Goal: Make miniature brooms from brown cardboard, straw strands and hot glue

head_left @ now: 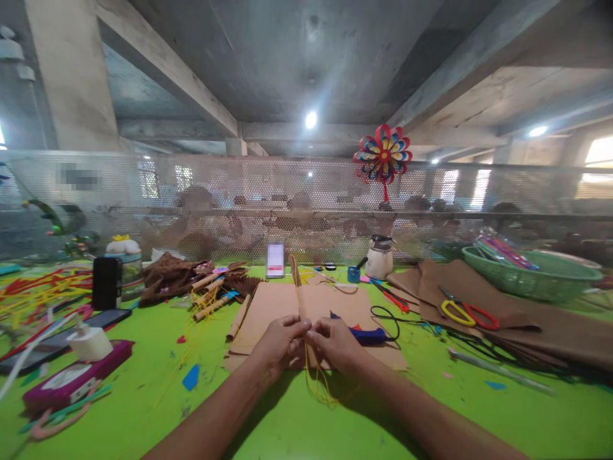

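My left hand point(282, 342) and my right hand point(331, 342) meet in front of me, thumbs and fingers pinched on a narrow brown paper strip point(297, 291). The strip stands lengthwise away from me, one end reaching past my fingers toward the back. Yellow string point(320, 388) runs along it and hangs in loose loops below my hands. Beneath them lie stacked tan cardboard sheets point(268, 303). Just right of my right hand rests a dark blue glue gun point(368, 336) with a black cord. My fingers partly hide the strip's middle.
Scissors with yellow and red handles point(472, 314) lie on brown paper point(440, 287) at right, near a green basket point(522, 278). A phone point(274, 260) stands at the back. A purple power bank point(79, 377) and paper rolls point(211, 308) are at left. Mesh panels point(316, 185) border the table.
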A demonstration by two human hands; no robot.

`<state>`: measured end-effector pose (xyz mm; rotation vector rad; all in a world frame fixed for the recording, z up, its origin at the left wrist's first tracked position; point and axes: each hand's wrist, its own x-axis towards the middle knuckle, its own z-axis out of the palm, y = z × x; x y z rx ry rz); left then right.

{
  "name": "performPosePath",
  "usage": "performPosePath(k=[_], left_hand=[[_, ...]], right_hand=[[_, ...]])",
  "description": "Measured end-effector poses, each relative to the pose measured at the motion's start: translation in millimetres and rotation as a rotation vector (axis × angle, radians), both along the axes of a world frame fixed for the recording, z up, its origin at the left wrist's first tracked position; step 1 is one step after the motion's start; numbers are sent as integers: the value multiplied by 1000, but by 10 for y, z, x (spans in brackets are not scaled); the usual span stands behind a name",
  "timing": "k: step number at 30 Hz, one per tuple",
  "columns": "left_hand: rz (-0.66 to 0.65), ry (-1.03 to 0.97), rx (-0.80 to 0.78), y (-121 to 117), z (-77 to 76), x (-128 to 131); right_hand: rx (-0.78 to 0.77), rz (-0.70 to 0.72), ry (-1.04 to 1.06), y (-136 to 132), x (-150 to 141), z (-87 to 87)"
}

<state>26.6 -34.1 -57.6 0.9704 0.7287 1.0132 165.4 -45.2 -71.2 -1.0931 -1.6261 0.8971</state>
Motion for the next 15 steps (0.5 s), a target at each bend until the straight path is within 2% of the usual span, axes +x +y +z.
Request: performPosePath(k=[7,15], left_hand=[[16,26,25,15,10,13],[-33,55,26,-65,126,24]], right_hand=[[-76,21,9,-71,-51,29],[13,34,-61,-94,-24,60]])
